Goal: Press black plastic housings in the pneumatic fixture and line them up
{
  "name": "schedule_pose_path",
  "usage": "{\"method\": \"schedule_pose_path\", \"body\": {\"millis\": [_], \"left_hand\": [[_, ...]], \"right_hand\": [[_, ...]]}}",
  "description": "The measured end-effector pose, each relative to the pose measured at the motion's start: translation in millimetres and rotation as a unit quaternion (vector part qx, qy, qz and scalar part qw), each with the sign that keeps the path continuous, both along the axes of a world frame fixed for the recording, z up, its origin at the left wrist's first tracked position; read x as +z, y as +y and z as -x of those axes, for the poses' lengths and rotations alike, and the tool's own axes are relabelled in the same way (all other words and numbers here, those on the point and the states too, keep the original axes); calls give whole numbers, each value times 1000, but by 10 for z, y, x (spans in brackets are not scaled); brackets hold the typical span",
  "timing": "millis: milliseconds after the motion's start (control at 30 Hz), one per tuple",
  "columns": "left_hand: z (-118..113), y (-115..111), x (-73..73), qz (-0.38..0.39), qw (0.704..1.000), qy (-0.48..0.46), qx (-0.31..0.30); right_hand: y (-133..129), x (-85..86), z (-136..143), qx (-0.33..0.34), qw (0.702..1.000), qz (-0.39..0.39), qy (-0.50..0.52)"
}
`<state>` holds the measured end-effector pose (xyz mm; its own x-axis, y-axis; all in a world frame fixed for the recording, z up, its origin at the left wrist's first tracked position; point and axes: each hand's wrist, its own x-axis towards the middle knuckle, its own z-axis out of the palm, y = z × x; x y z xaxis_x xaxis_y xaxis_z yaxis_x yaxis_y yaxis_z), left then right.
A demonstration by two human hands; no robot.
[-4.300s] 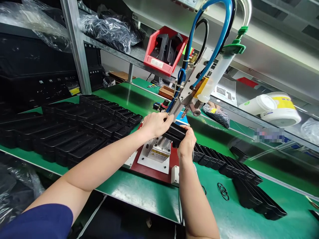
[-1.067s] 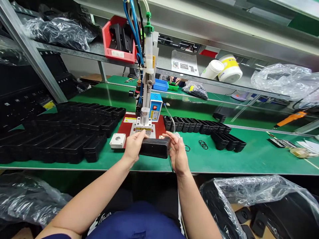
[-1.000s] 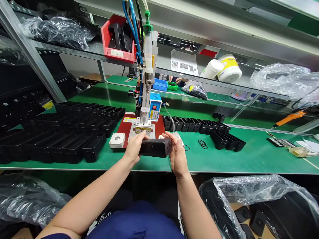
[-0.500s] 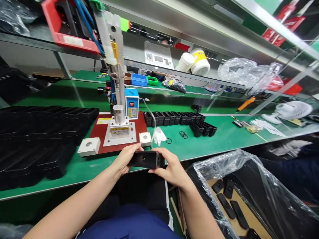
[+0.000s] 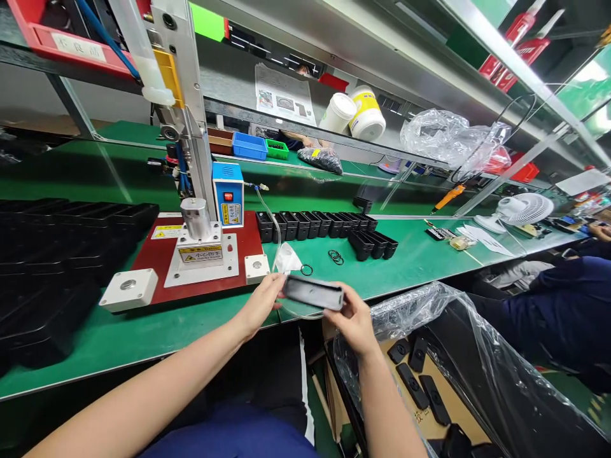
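Observation:
Between my two hands is a black rectangular plastic housing (image 5: 312,293), its hollow side facing up toward me. My left hand (image 5: 265,298) grips its left end, and my right hand (image 5: 352,318) is closed around the right end. The housing is tilted a little, above the front edge of the green bench. Just behind it lie a crumpled white tissue (image 5: 287,259) and one black rubber ring (image 5: 307,270). Several more rings (image 5: 336,257) lie farther right. Left of my hands stands a press (image 5: 195,219) on a dark red base, with a white button box (image 5: 256,269) at each front corner.
Rows of black housings stand behind the rings (image 5: 315,224) and at far left (image 5: 52,254). A plastic-lined box (image 5: 429,299) with black parts is at lower right. An orange screwdriver (image 5: 449,198) hangs near a white fan (image 5: 520,210). Another person's dark sleeve (image 5: 563,305) shows at right.
Both hands have moved right with the housing relative to the press. The housing has turned so that more of its hollow inside shows. My view has shifted to the right.

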<state>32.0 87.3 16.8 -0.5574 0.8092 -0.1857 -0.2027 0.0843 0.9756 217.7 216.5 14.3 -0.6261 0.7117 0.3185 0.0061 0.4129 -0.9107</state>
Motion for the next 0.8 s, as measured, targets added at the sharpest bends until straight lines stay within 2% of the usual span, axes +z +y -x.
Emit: {"method": "schedule_pose_path", "body": {"millis": [67, 133, 167, 267, 333, 467, 600, 700, 800], "left_hand": [[23, -39, -16, -10, 999, 29, -10], [31, -129, -63, -14, 998, 60, -26], [27, -191, -99, -15, 997, 71, -38], [10, -429, -251, 1, 989, 118, -91], [16, -610, -392, 33, 980, 159, -111], [65, -929, -726, 95, 975, 188, -76], [29, -1103, -989, 104, 977, 181, -50], [-52, -1139, -1057, 103, 978, 178, -21], [-70, -1165, -1011, 101, 974, 202, -26]], "right_hand": [[436, -126, 39, -138, 989, -3, 50], [915, -263, 122, -305, 949, -5, 74], [1143, -332, 173, -351, 933, -2, 76], [1686, -524, 332, -404, 913, 11, 61], [1898, -630, 426, -424, 904, 21, 42], [2052, -770, 556, -459, 888, 26, 1], [2040, -809, 577, -478, 878, -2, -24], [1970, -826, 512, -482, 875, -26, -37], [1844, -869, 379, -469, 881, -39, -50]]}}
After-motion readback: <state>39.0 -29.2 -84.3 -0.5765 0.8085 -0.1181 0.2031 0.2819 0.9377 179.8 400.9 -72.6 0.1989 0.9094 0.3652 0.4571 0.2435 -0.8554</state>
